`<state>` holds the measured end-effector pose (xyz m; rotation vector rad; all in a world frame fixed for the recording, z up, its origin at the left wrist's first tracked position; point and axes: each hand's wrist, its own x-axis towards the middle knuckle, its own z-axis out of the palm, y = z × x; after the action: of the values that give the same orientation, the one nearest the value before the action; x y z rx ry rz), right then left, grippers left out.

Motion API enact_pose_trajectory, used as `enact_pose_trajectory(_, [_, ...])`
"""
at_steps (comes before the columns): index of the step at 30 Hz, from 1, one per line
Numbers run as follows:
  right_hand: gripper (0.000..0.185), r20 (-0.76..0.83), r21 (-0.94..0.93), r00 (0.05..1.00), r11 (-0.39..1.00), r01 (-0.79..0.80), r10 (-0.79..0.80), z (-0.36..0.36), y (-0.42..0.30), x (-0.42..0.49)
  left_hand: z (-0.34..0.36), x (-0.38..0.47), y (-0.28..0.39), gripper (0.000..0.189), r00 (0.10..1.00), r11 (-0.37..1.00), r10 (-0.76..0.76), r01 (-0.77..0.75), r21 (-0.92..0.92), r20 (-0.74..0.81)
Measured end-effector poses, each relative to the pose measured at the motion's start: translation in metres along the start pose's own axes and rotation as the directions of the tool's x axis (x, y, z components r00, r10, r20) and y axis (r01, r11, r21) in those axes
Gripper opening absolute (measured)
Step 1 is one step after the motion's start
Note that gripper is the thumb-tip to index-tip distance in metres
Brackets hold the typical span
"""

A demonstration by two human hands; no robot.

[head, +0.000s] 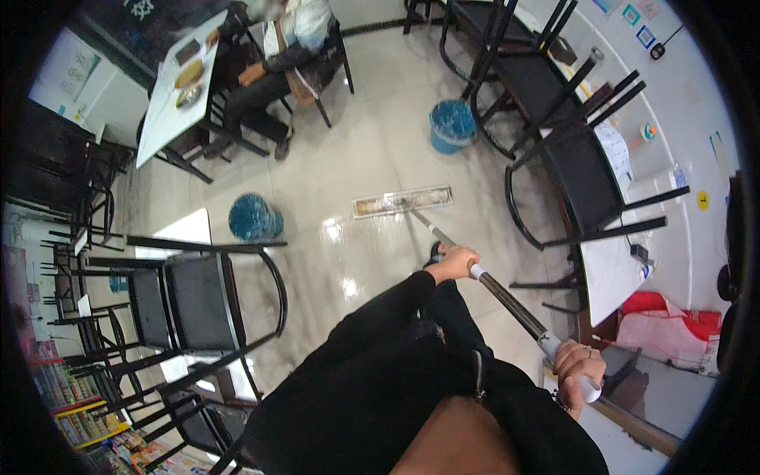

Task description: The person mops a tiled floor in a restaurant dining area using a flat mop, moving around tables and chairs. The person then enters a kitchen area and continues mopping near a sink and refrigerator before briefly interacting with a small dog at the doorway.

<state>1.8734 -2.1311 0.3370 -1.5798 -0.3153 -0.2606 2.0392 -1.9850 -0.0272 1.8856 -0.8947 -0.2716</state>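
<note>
My left hand (456,263) grips the shaft of a flat mop (507,300) about halfway along it. Around the upper end of the same shaft, close to its white end cap, my right hand (577,374) is closed. From my right side the pole slants forward and down to the wide mop head (404,202), which lies flat on the tiled floor (320,285). A grey-brown pad shows within the head's pale rim. The floor around it is shiny, with bright light reflections.
Blue bins (255,218) (452,126) stand left and right of the mop head. Upturned black chairs (582,178) rest on tables at the right, and more chairs (202,303) at the left. A seated person (279,77) is at a white table (157,127). A red-and-white bag (668,329) lies at right.
</note>
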Motion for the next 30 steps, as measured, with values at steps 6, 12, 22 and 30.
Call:
enact_pose_trajectory(6, [0.024,-0.022,-0.016,0.999,0.999,-0.045,0.045,0.007,-0.047,-0.064,0.025,-0.056,0.051,0.037,0.992,0.999,-0.022,0.027,-0.032,0.127])
enact_pose_trajectory(12, [0.025,0.099,0.073,0.995,0.997,-0.033,0.025,-0.003,-0.079,-0.096,0.046,-0.088,0.088,0.034,0.919,0.983,-0.047,0.114,-0.147,0.392])
enact_pose_trajectory(22, [0.031,0.494,0.435,0.813,0.897,0.076,-0.309,-0.08,-0.096,-0.099,0.075,-0.095,0.168,0.009,0.987,0.989,-0.149,0.148,0.015,0.068])
enact_pose_trajectory(30, [0.027,0.412,0.601,0.81,0.793,0.103,-0.417,-0.086,-0.037,-0.079,0.057,-0.116,0.152,0.016,0.837,0.954,-0.257,0.301,0.014,-0.483])
